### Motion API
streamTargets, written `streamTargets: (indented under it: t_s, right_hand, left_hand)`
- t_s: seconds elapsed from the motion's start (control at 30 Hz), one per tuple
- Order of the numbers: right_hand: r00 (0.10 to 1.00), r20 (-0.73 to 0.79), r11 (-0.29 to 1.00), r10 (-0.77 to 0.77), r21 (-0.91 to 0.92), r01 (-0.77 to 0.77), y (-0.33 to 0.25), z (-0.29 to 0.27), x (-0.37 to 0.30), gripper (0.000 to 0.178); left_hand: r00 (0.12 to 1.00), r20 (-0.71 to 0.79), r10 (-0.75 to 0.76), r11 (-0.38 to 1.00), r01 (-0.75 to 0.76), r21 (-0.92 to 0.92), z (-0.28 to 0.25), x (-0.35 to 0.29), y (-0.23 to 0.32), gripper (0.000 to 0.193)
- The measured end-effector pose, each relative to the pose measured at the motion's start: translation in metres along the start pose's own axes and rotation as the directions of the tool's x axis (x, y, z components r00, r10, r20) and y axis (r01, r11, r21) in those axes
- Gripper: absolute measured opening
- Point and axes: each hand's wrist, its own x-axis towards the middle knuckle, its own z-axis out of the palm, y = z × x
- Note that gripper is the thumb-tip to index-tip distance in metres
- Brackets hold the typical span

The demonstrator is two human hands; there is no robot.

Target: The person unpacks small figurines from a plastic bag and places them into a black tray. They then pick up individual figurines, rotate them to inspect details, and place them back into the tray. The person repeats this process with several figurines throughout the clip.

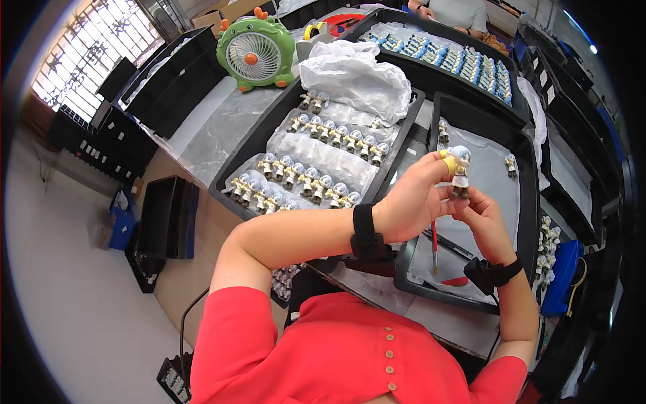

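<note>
My left hand (416,195) is closed around a small figurine (460,180) with pale blue-white hair, a yellow sleeve, a white skirt and dark boots. It stands upright between my hands, over the right-hand black tray (412,279). Below it, the fingers of my right hand (487,225) pinch at its boots. In that paper-lined tray, one similar figurine (511,165) lies on the right and another (443,130) at the far left corner. A red-handled paintbrush (435,250) lies under my hands, beside a dark thin stick (449,244).
To the left, a black tray (232,176) holds rows of similar figurines and crumpled white wrapping (356,77). A green animal-shaped fan (256,54) stands behind it. Farther back is a tray of blue-and-white pieces (451,57), with another person (457,13) beyond. A blue bin (562,277) sits at right.
</note>
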Motion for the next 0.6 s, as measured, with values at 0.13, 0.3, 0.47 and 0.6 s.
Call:
streamTargets:
  t_s: [0.13, 0.3, 0.47, 0.6]
  right_hand:
    - [1.0, -0.025, 0.998, 0.001, -0.056, -0.003, 0.003, -0.001, 0.002, 0.023]
    - [0.996, -0.087, 0.997, -0.027, -0.069, 0.021, -0.004, -0.001, -0.001, 0.019]
    - [0.945, 0.285, 0.976, 0.161, 0.093, -0.194, -0.03, 0.032, -0.023, 0.013]
    - [0.651, 0.636, 0.865, 0.414, -0.052, -0.498, -0.044, 0.095, -0.029, 0.035]
  left_hand:
    - [0.991, -0.131, 0.034, 0.999, -0.038, -0.028, -0.018, 0.007, -0.002, 0.021]
    - [0.975, -0.159, 0.156, 0.988, -0.153, 0.03, -0.014, 0.018, 0.022, 0.018]
    - [0.917, -0.272, 0.293, 0.956, -0.275, 0.1, -0.01, 0.045, 0.052, 0.016]
    - [0.898, -0.212, 0.386, 0.92, -0.36, 0.154, 0.017, 0.063, 0.071, 0.016]
